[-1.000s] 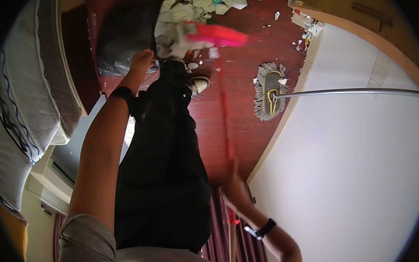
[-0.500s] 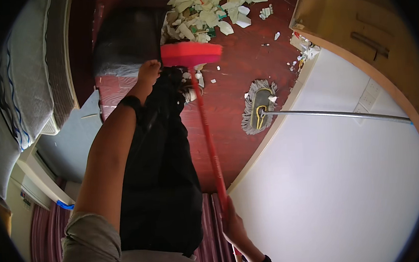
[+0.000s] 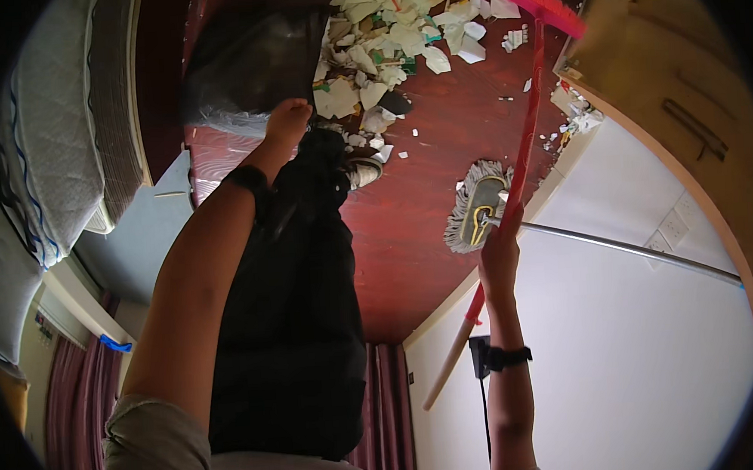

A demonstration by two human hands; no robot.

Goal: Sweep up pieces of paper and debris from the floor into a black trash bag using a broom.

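Note:
My right hand is wrapped round the red handle of a broom, whose wooden end sticks out below my wrist. The pink-red bristle head is raised at the upper right, beside the wooden furniture. My left hand is closed on the edge of a dark plastic bag, whose opening faces the litter. Just right of the bag, a heap of paper scraps and litter covers the red floor. A dark flat oval piece lies at the heap's near edge.
A grey string mop lies by the wall, its metal pole crossing right. More scraps sit at the wall's foot beside wooden furniture. Mattresses stand on the left. My shoe is close to the litter.
My right hand has risen up and to the right, swinging the broom head from beside the bag to the upper right. The left hand still holds the bag; more of the heap shows.

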